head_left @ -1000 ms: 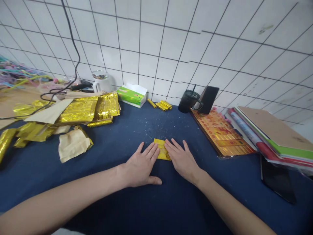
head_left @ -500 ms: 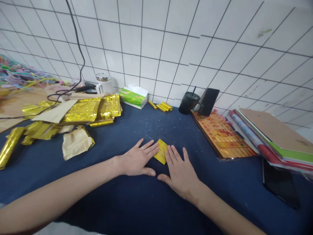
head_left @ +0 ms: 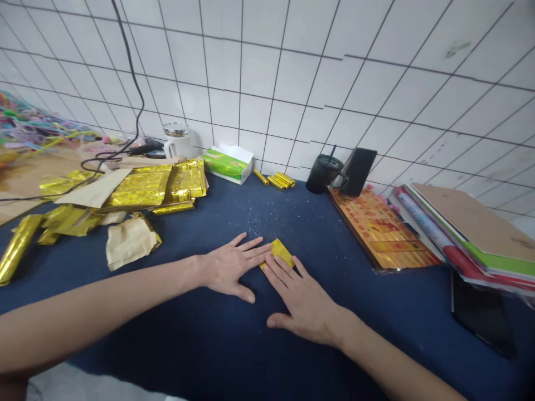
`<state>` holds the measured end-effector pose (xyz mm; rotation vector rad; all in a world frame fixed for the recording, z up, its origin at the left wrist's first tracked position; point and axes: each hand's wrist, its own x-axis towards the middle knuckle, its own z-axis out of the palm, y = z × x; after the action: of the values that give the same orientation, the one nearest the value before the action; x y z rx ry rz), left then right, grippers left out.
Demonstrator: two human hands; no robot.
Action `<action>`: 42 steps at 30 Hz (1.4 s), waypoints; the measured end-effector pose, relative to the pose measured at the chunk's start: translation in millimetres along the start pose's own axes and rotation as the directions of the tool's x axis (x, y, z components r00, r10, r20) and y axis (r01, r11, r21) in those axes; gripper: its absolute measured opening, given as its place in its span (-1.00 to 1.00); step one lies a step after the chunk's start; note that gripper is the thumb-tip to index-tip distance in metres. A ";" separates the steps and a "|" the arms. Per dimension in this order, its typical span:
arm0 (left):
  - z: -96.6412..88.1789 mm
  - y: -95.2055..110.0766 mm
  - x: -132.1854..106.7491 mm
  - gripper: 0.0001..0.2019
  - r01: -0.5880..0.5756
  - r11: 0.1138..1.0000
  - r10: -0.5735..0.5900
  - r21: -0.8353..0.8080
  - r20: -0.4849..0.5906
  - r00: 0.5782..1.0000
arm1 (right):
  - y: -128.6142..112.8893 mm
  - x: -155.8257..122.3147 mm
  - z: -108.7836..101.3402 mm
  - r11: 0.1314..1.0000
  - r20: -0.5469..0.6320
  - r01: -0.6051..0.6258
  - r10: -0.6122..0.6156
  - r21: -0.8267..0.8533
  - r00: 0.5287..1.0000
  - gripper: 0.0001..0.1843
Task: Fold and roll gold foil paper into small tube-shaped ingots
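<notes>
Folded gold foil (head_left: 277, 253) touches the left hand (head_left: 229, 268) and right hand (head_left: 301, 301).

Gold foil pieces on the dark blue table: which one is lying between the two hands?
The small folded gold foil piece between the left hand and right hand. Others, the stacked gold sheets and small rolls, lie farther back.

No legible txt; tissue box (head_left: 229, 164) blurred (too small)

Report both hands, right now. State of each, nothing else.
Left hand: open, flat, fingertips at the edge of the folded gold foil paper, not holding it.
Right hand: open, flat, fingers resting on that paper, not gripping it.
</notes>
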<state>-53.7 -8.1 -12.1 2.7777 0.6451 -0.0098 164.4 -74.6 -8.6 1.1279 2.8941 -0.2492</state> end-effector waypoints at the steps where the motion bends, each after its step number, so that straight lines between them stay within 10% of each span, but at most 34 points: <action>1: 0.2 -0.1 0.0 -0.10 0.003 1.000 -0.003 -0.004 0.002 1.000 | 1.1 -1.0 2.4 1.000 0.010 -0.002 0.002 0.010 1.000 -0.10; 21: -19.6 15.9 14.6 -0.23 0.047 0.994 -0.050 -0.103 -0.017 0.999 | -41.1 16.8 13.2 0.969 -0.054 -0.247 0.245 -0.030 0.968 0.00; 42: 10.4 29.2 19.6 -0.14 -0.024 0.998 0.021 -0.052 -0.057 0.998 | -30.8 0.7 12.3 0.983 -0.001 -0.182 0.182 0.026 0.983 -0.11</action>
<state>-22.9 -27.6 -15.4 2.7425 0.6185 0.0892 142.6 -98.4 -16.5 1.3883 2.7739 -0.2800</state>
